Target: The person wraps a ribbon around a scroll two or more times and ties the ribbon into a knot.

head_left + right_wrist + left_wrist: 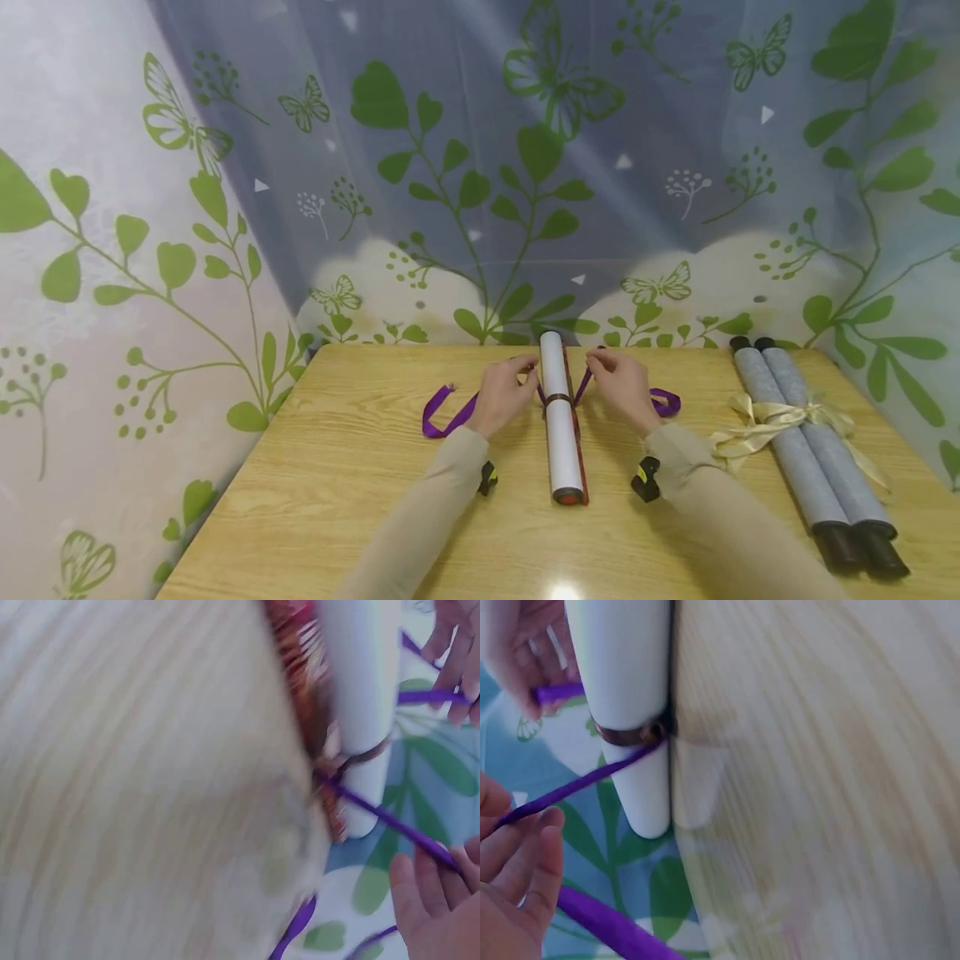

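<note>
A white paper roll (562,442) lies lengthwise on the wooden table, with a dark brown band (557,398) round its middle and a red edge along its right side. To its left, my left hand (504,396) pinches one end of a purple ribbon (585,782), which runs taut to the band. My right hand (622,387), on the other side, pinches the opposite ribbon end (390,817), also stretched up from the roll. Loose purple tails trail past both hands onto the table. Part of the ribbon behind the roll is hidden.
Two grey rolls (795,450) with black ends lie side by side at the right, tied with a cream ribbon bow (787,414). A leaf-patterned curtain (480,167) hangs right behind the table's (315,517) back edge.
</note>
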`<state>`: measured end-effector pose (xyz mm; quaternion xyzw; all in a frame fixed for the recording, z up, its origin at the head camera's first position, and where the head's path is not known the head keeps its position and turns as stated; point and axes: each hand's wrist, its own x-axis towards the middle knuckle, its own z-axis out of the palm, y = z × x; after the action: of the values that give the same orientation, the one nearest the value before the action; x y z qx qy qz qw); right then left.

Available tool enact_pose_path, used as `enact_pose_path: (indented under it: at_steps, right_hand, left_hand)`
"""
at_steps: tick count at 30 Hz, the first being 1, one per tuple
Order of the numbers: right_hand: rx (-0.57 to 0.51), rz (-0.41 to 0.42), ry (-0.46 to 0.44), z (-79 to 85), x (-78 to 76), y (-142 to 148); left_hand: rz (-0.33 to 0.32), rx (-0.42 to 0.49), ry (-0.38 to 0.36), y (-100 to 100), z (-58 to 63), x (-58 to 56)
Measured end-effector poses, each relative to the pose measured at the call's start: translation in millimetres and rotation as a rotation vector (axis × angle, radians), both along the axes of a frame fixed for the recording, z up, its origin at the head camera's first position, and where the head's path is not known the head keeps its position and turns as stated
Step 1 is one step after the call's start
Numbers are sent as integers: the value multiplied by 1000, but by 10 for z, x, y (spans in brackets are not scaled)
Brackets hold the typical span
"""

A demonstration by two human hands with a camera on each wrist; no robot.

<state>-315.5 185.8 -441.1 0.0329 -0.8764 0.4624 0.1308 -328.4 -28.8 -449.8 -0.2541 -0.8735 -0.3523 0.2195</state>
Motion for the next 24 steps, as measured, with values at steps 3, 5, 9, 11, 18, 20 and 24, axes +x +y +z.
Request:
enact_pose_path:
  at_steps: [3,5,9,11,18,20,24]
  right_hand:
    - [-152,-16,9,96,-5,-69]
    - [-220,-11,18,173,-24,-86]
    - [-280,13,24,321,-74,-95]
    - [-282,44,11,379,-100,-116]
    - [-194,263,-96,467,-100,-278]
    - [-171,313,-98,464,-97,-325]
    - [-106,342,-61,472,-89,-384]
  left_hand:
    - [0,40,33,51,38,25]
    - [8,53,49,80,83,36]
    - [20,68,91,135,202,48]
    - [31,65,118,160,258,48]
    - [27,75,175,201,395,82]
    - [21,81,180,201,422,91]
    - [6,62,202,204,455,89]
